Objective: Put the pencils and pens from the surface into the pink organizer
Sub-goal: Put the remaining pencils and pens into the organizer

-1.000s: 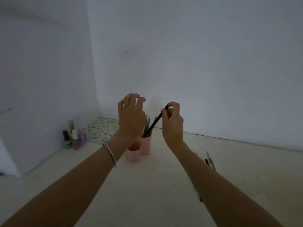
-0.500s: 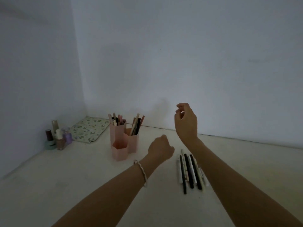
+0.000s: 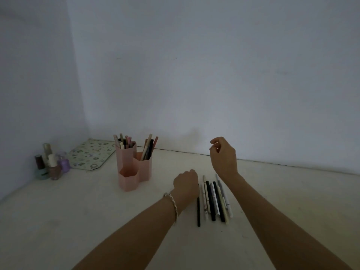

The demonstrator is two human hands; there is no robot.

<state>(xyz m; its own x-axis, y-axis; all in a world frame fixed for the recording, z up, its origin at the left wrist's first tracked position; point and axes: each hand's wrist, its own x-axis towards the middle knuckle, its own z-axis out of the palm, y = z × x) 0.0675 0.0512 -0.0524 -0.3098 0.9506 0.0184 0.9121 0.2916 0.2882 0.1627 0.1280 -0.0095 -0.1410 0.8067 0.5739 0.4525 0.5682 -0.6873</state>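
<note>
The pink organizer (image 3: 134, 168) has three hexagonal cups: the tall back one and the middle one hold several pens and pencils, while the low front one looks empty. Right of it, several pens and pencils (image 3: 214, 199) lie side by side on the pale surface. My left hand (image 3: 186, 184) is lowered at the row's left side. Its fingers curl over the far end of the leftmost black pen (image 3: 198, 213), which still lies flat. My right hand (image 3: 224, 156) hovers above the row's far end, fingers loosely bent and holding nothing.
Several nail polish bottles (image 3: 50, 166) stand in the left corner by the wall. A patterned flat board (image 3: 91, 154) lies behind the organizer. Walls close off the back and the left side.
My right hand let the black pen go into the organizer and drew back to the right. My left hand left the organizer and came down onto the leftmost pen.
</note>
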